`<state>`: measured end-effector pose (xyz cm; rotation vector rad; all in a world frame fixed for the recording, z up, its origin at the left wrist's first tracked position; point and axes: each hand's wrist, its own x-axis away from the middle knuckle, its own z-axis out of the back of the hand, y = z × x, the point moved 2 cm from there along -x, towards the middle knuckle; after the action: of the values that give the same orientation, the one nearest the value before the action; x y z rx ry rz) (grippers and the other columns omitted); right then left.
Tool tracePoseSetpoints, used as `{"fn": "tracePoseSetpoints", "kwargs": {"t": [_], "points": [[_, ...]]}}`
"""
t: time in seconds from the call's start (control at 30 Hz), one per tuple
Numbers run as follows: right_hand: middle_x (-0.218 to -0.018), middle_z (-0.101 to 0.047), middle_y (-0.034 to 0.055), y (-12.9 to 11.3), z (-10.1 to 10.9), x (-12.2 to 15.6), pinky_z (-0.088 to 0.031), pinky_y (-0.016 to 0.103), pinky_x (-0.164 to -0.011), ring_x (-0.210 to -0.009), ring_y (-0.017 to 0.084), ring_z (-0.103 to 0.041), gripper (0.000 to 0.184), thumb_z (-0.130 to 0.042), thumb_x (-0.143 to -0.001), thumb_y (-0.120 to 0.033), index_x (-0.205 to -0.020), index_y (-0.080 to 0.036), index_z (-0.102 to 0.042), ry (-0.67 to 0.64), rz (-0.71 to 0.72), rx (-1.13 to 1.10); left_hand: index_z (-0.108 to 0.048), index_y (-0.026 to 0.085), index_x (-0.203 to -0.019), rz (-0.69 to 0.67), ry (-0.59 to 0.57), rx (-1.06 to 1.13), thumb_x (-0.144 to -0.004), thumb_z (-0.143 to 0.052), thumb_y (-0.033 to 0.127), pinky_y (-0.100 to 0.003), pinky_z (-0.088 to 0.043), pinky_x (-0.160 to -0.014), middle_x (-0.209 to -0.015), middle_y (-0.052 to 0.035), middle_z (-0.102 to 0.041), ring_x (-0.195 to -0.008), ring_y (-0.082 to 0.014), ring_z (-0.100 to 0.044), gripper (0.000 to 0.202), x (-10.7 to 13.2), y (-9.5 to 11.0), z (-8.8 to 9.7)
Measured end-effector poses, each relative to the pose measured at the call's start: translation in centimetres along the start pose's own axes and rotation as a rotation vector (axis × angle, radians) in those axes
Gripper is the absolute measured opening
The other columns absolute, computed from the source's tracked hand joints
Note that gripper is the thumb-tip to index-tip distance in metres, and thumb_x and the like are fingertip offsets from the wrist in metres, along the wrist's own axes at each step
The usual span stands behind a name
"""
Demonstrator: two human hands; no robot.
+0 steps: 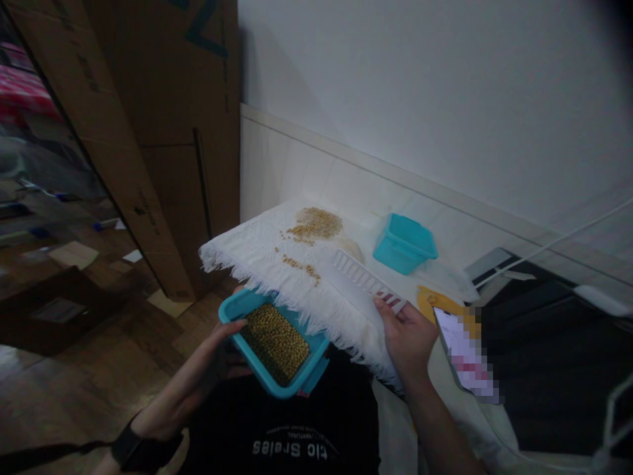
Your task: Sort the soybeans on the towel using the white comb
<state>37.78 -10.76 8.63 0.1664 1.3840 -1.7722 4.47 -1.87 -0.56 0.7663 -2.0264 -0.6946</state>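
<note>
My left hand (217, 346) grips a blue plastic tub (281, 392) by its left side, thumb over the rim. Yellowish beans, like soybeans (281, 340), cover the tub's bottom. It is held tilted just below the fringed edge of a white cloth (247, 251) on the table. In my right hand (410, 340), fingers closed, is a white slotted plastic strip (357, 272), lying low over the cloth. More loose beans (316, 224) form a pile near the far edge of the cloth. A thin trail of beans (301, 266) lies between that pile and the tub.
A second blue tub (405, 243) stands by the wall. To the right lie a yellow item (426, 300), a phone (465, 356) and a black surface (544, 369) with a white cable (558, 241). Tall cardboard boxes (163, 152) rise on the left.
</note>
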Motion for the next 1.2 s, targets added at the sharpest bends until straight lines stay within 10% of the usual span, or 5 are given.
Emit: {"fn": "tracePoseSetpoints", "kwargs": {"t": [1.2], "points": [[-0.063,-0.078,0.0023,-2.9,1.1,2.3,-0.052,0.025,-0.046,-0.047,0.019,-0.068,0.03,-0.08,-0.087,-0.047,-0.075,-0.02,-0.087,-0.085,0.069,-0.033,-0.064,0.032,-0.147,-0.014,-0.031,0.012,-0.089,-0.081,0.052,-0.047,-0.063,-0.087,-0.126,-0.0109,-0.084,-0.104,-0.0353,-0.081,0.064,-0.3,-0.3,0.3]]}}
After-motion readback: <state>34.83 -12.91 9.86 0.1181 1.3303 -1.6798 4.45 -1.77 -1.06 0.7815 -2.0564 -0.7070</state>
